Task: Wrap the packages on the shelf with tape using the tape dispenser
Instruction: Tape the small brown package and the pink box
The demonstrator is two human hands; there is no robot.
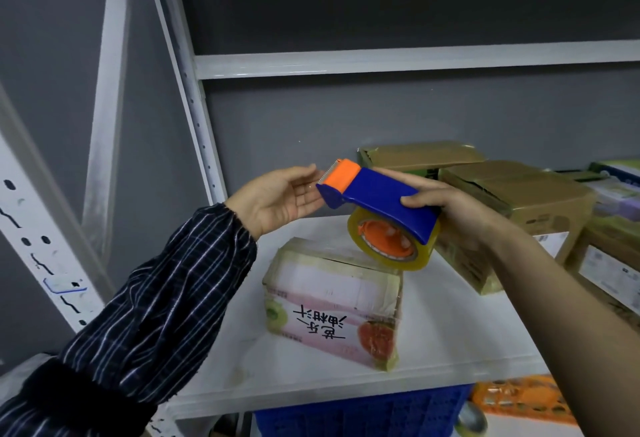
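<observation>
Two hands up in front of a white shelf, both in the air and resting on nothing. Grips the blue tape dispenser in the right hand, thumb on the near face of the blue body and fingers curled round the far side. Holds it tilted above the shelf board, with the orange cutter head and its toothed edge at the upper left. Carries the roll of tape, clear and yellowish on an orange hub, at the lower right end, hanging just above the near package.

Offers the left hand palm up beside the cutter end, fingers straight and relaxed, gripping nothing. Reaches with the fingertips right to the blue lip under the teeth; cannot tell whether touching. Wears a dark checked sleeve on the left arm, bare on the right.

On the shelf board below the dispenser, toward the front left: a pink-and-white package with a fruit picture and handwritten characters, glossy with tape at its edges, standing apart from the rest. Further right and back: brown cartons, a large one just behind the right hand, another against the grey wall, more cut off at the right edge. Under the shelf: a blue plastic crate and an orange crate side by side. At the left: a perforated white upright of the rack, with a white crossbeam overhead
</observation>
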